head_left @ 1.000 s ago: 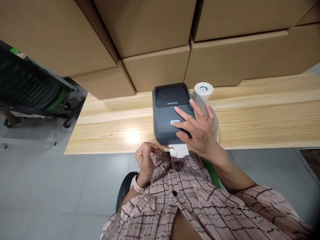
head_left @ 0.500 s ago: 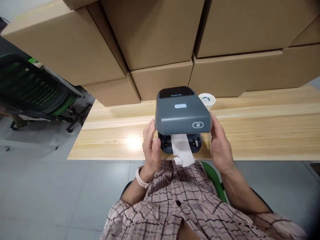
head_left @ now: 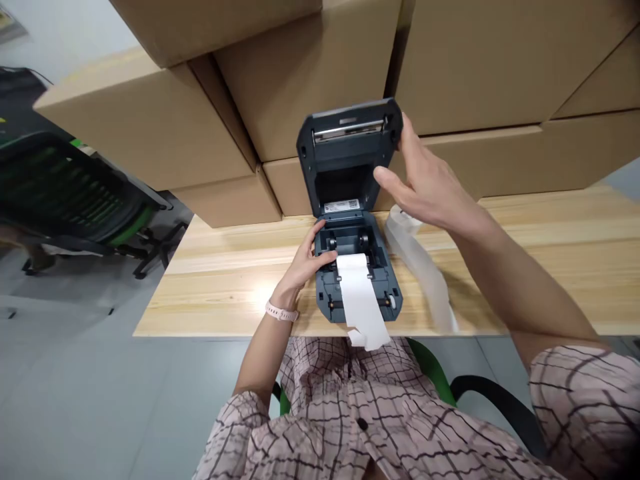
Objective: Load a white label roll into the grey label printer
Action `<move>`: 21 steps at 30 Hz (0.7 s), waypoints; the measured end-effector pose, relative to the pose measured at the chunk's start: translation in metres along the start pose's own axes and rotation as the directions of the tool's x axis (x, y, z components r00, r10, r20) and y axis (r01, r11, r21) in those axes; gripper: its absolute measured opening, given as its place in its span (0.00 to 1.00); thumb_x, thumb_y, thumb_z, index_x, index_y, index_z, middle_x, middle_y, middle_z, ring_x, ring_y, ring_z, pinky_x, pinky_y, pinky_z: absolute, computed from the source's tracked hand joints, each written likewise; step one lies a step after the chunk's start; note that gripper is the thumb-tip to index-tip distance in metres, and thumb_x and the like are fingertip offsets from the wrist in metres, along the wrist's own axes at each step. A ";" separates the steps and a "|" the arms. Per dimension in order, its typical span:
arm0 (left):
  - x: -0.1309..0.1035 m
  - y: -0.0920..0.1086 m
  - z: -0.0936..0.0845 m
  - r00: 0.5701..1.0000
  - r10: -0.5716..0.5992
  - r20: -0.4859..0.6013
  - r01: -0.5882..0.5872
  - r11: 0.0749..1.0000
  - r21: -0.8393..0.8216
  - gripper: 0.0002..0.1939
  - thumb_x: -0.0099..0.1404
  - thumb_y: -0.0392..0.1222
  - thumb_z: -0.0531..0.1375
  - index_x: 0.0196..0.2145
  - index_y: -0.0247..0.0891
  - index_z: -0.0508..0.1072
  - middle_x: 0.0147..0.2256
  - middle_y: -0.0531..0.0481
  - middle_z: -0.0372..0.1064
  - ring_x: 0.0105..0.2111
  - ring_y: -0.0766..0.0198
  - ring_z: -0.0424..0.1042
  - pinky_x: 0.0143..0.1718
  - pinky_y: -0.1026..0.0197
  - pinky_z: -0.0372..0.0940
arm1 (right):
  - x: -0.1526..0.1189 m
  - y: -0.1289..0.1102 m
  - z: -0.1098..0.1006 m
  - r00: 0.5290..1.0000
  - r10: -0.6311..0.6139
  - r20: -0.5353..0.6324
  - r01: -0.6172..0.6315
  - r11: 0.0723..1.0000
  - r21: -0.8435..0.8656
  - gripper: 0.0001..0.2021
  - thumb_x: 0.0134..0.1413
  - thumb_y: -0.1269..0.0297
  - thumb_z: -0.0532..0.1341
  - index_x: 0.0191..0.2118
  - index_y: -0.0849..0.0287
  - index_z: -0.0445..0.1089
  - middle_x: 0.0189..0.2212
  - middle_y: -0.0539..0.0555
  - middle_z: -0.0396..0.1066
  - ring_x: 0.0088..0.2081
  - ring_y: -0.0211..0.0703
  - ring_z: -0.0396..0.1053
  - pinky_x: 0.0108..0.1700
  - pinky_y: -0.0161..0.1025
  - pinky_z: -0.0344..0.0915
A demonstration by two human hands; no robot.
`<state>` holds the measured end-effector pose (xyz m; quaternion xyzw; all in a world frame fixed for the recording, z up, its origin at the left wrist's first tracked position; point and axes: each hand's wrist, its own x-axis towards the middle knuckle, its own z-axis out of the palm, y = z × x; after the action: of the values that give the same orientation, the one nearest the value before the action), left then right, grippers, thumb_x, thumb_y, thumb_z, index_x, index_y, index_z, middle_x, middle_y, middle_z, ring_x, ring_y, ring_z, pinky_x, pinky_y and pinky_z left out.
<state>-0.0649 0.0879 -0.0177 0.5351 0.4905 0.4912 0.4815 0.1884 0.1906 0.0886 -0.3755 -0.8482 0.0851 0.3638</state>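
Note:
A dark grey label printer [head_left: 383, 277] sits near the front edge of the table, its lid [head_left: 345, 157] swung up and back. White label paper [head_left: 361, 300] runs out of the printer over the front roller, and its torn end hangs past the table edge. My left hand [head_left: 303, 267] holds the left side of the base, thumb reaching inside beside the paper. On the lid's right edge is my right hand [head_left: 433, 183], fingers behind it and thumb in front. A loose white paper strip [head_left: 425, 273] trails from a roll [head_left: 404, 219] right of the printer.
Cardboard boxes [head_left: 320, 87] are stacked along the back of the wooden table [head_left: 215, 280]. An office chair [head_left: 65, 193] stands on the floor to the left. Under me is a chair with a green seat [head_left: 433, 373].
The printer's lid has gone from nearly closed to standing upright. My right hand has risen with it, while my left hand has moved forward along the base with its thumb inside.

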 end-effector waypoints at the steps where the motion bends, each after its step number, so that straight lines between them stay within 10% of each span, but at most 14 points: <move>1: -0.002 -0.002 -0.001 1.000 -0.005 0.019 0.005 1.000 -0.017 0.46 0.56 0.52 0.75 0.69 0.45 0.65 0.67 0.38 0.68 0.64 0.43 0.71 0.64 0.39 0.68 | 0.003 0.002 0.001 1.000 0.003 -0.017 -0.003 1.000 0.003 0.42 0.69 0.44 0.58 0.79 0.52 0.41 0.73 0.62 0.60 0.71 0.66 0.62 0.69 0.68 0.62; 6: -0.007 -0.004 -0.006 0.999 -0.002 0.039 0.003 1.000 -0.016 0.48 0.55 0.55 0.76 0.70 0.50 0.65 0.68 0.39 0.67 0.65 0.40 0.71 0.62 0.36 0.70 | -0.021 -0.024 0.013 0.956 0.000 -0.294 -0.037 0.992 -0.123 0.22 0.71 0.49 0.56 0.63 0.53 0.67 0.67 0.63 0.69 0.66 0.66 0.67 0.66 0.64 0.62; 9: -0.008 -0.003 -0.004 0.999 0.008 0.048 -0.009 1.000 0.021 0.48 0.58 0.55 0.74 0.71 0.48 0.62 0.70 0.38 0.64 0.65 0.40 0.71 0.62 0.37 0.70 | -0.043 -0.040 0.027 0.996 -0.090 0.012 0.090 0.996 -0.013 0.14 0.73 0.52 0.53 0.41 0.53 0.70 0.46 0.60 0.80 0.47 0.56 0.77 0.52 0.55 0.70; 13: -0.010 -0.004 -0.003 0.998 0.033 0.062 -0.038 0.995 0.089 0.46 0.59 0.51 0.72 0.72 0.45 0.62 0.71 0.38 0.64 0.64 0.43 0.71 0.64 0.40 0.69 | -0.056 -0.040 0.051 0.821 -0.213 0.530 0.137 0.974 0.180 0.14 0.73 0.52 0.50 0.38 0.53 0.65 0.32 0.53 0.76 0.37 0.49 0.72 0.56 0.55 0.67; 17: -0.010 -0.010 -0.008 0.995 0.074 0.072 -0.081 0.992 0.094 0.42 0.60 0.40 0.67 0.70 0.42 0.64 0.68 0.38 0.68 0.63 0.46 0.73 0.65 0.41 0.68 | -0.048 -0.033 0.052 0.713 -0.228 0.663 0.081 0.966 0.246 0.14 0.72 0.53 0.51 0.46 0.54 0.69 0.41 0.57 0.78 0.47 0.54 0.71 0.57 0.56 0.65; 21: -0.009 -0.017 -0.014 0.988 0.129 0.082 -0.129 0.992 -0.010 0.43 0.58 0.37 0.66 0.71 0.43 0.63 0.69 0.39 0.66 0.65 0.48 0.71 0.67 0.41 0.66 | -0.042 -0.021 0.011 0.637 -0.373 0.674 -0.122 0.815 0.566 0.24 0.67 0.52 0.62 0.64 0.53 0.67 0.50 0.58 0.77 0.50 0.50 0.75 0.51 0.47 0.72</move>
<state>-0.0800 0.0801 -0.0348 0.5842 0.4334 0.5001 0.4699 0.1879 0.1483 0.0660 -0.1158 -0.8806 0.4538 0.0725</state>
